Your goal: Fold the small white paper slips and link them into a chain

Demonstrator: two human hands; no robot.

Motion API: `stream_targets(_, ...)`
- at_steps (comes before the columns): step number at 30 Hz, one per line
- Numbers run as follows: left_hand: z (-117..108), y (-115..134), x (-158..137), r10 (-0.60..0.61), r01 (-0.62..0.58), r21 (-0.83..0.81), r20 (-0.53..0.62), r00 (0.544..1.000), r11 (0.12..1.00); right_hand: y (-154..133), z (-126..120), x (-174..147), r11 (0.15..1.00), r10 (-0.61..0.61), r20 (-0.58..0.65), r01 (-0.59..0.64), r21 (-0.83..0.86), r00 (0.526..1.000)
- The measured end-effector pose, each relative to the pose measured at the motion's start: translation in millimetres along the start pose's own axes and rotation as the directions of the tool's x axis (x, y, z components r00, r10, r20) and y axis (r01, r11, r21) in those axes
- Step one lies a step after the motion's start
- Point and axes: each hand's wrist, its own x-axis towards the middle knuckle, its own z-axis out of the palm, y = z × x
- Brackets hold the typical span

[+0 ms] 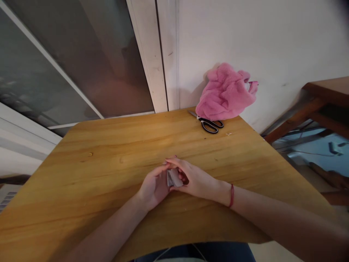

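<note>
A small greyish-white stack of cards (175, 178) is held between my two hands, low over the middle of the wooden table. My left hand (154, 187) is curled around its left side, thumb along the top. From the right, my right hand (201, 181) grips the stack with fingers and thumb bent around it. The fingertips of both hands meet at the far edge, and part of the stack is hidden behind them. Print on the cards is too small to make out. A red string bracelet (231, 195) circles my right wrist.
Black-handled scissors (209, 125) lie at the table's (109, 145) back right, partly under a bunched pink fluffy cloth (226, 92) against the wall. A tiny yellowish bit (90, 154) lies on the left. Another wooden piece of furniture (327, 89) stands at right. Glass panels (95, 54) rise behind.
</note>
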Motion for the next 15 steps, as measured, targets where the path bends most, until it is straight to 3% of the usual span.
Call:
stream_targets(7, -3.2, -0.3, -2.1, 0.015, -0.015, 0.001, 0.012, 1.0, 1.0, -4.2, -1.3, 2.5, 0.998, 0.016, 0.007, -0.016, 0.06, 1.0)
stream_targets(15, -5.1, 3.9, -2.6, 0.025, -0.022, -0.075, 0.036, 0.999, 0.997, -2.4, -3.3, 1.3, 0.998, -0.045, -0.111, 0.05, 0.037, 0.993)
